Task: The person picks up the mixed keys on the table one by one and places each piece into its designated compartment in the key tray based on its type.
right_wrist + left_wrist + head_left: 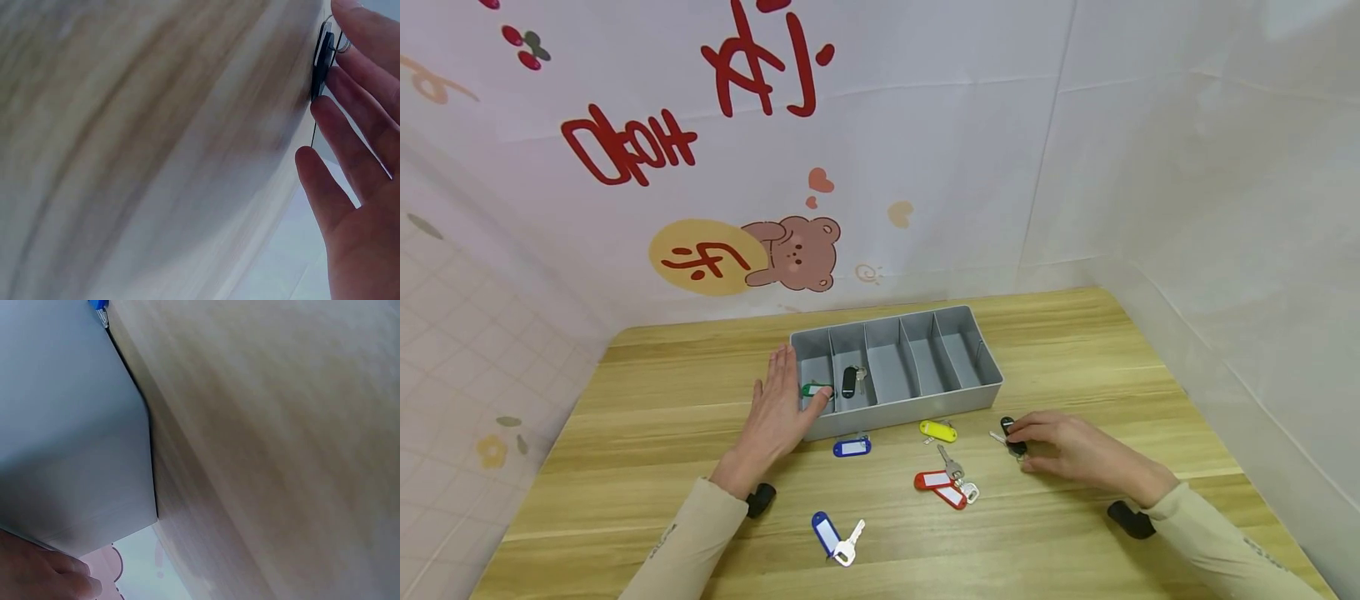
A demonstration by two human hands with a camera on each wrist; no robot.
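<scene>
My left hand rests along the left end of a grey divided box, fingers straight, thumb over its front rim. Beneath the thumb, a green key tag lies in the leftmost compartment. A black key tag with a key lies in the second. Right of the box, my right hand pinches another black key tag with its fingertips, low at the tabletop. Its key points left. In the right wrist view the tag stands on edge at the fingertips.
In front of the box lie a blue key tag and a yellow one. Two red key tags with keys overlap nearby. Closer to me is another blue tag with a key. A printed cloth hangs behind the table.
</scene>
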